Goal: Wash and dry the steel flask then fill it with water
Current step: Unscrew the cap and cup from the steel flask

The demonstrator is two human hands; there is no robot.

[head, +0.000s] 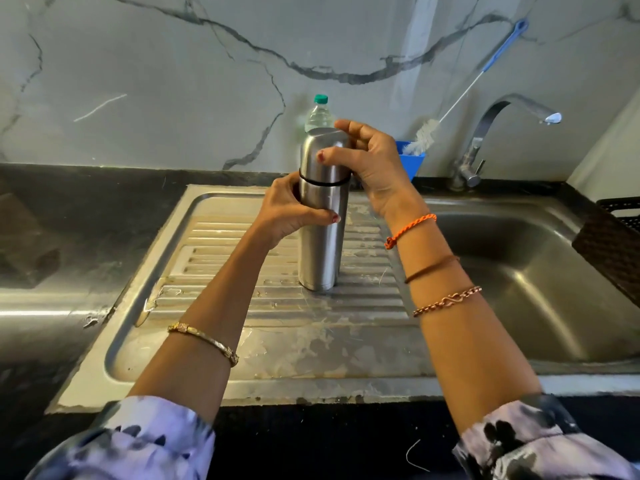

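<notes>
Drainboard (214, 344), upright flask (320, 237), both hands

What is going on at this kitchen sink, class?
A person stands a tall steel flask upright on the ribbed steel draining board beside the sink basin. The left hand grips the flask's body just below the black ring, while the right hand curls round the steel cap, which is still on. The curved tap shows no running water. Behind stand a clear plastic bottle with a green cap and a blue-handled bottle brush.
</notes>
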